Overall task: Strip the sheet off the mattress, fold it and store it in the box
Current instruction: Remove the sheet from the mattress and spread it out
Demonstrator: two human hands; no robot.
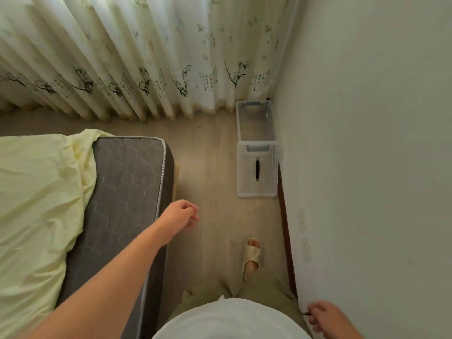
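A pale yellow sheet lies bunched over the left part of a grey quilted mattress, whose right strip and far corner are bare. My left hand hangs over the mattress's right edge with fingers loosely curled, holding nothing. My right hand is low at the right by the wall, fingers loosely bent, nothing visibly in it. A clear plastic box stands open on the floor in the far corner. Its clear lid with a dark handle lies on the floor just in front of it.
A wooden floor forms a narrow aisle between the mattress and the white wall. Patterned curtains hang along the far side. My foot in a beige slipper stands in the aisle.
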